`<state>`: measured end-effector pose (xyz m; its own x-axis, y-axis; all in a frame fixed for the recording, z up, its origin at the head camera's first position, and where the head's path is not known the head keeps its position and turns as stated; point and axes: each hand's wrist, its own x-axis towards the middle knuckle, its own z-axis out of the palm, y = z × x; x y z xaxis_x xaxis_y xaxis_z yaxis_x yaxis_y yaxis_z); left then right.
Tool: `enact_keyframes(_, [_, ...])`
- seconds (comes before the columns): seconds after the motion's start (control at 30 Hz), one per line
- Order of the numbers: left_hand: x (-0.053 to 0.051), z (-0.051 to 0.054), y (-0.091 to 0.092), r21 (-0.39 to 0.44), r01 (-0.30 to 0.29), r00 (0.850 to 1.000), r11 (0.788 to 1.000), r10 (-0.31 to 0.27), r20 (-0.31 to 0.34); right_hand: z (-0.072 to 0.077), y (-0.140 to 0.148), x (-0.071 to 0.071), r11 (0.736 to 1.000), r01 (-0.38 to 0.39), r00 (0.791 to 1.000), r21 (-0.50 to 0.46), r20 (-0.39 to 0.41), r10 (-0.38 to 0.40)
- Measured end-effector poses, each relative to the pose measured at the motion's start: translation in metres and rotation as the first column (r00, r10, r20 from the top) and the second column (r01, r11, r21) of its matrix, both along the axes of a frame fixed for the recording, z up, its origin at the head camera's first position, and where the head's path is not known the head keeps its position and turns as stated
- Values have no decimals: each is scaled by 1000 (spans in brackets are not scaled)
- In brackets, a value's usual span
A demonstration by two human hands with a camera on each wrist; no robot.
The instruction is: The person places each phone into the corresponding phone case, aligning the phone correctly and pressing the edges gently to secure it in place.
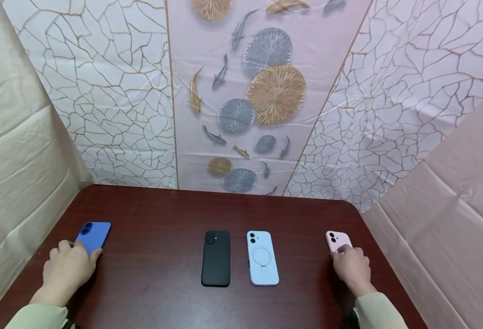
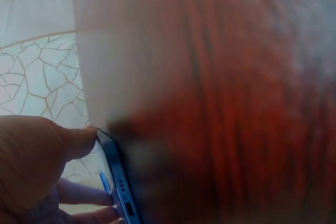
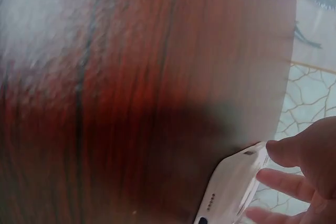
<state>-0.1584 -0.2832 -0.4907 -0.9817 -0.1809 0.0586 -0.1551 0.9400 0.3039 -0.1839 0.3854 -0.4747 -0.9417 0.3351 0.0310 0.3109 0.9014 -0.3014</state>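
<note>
Table (image 1: pixel 155 274), glossy red-brown with streaky grain, bears a blue phone (image 1: pixel 97 233) on its left side, gripped by its edges in the left hand (image 1: pixel 66 272). The right hand (image 1: pixel 353 267) pinches a pink phone (image 1: pixel 340 237) at the right. Between lie a dull black phone (image 1: pixel 216 265) and a ringed pale blue phone (image 1: pixel 263 275). Hands partly hide both held phones; wrist views blur the grain.

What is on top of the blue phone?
The left hand covers the near part of the blue phone. The far part of its back shows, with its camera lenses; the surface under the hand cannot be seen.
</note>
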Motion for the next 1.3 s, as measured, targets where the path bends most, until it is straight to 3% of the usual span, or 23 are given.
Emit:
enact_keyframes(0.13, [-1,0,0,6,-6,999,1000,6,51,0,4,-2,1000,-23,1000,10,11,23])
enact_keyframes(0.37, [0,4,2,6,-12,999,1000,12,47,4,9,-5,1000,-4,998,-17,68,5])
enact_keyframes(0.6, [-4,8,2,25,-21,993,999,18,119,3,11,-7,1000,-9,996,8,87,9])
enact_keyframes(0.87, [-8,8,1,46,-20,989,999,13,149,4,14,-11,1000,-17,993,20,117,14])
enact_keyframes(1.13, [-8,10,2,40,-20,993,999,15,121,7,11,-11,1000,-3,990,16,142,1])
enact_keyframes(1.3, [-5,5,2,38,-18,999,999,17,37,4,11,-10,1000,28,990,-4,140,-27])
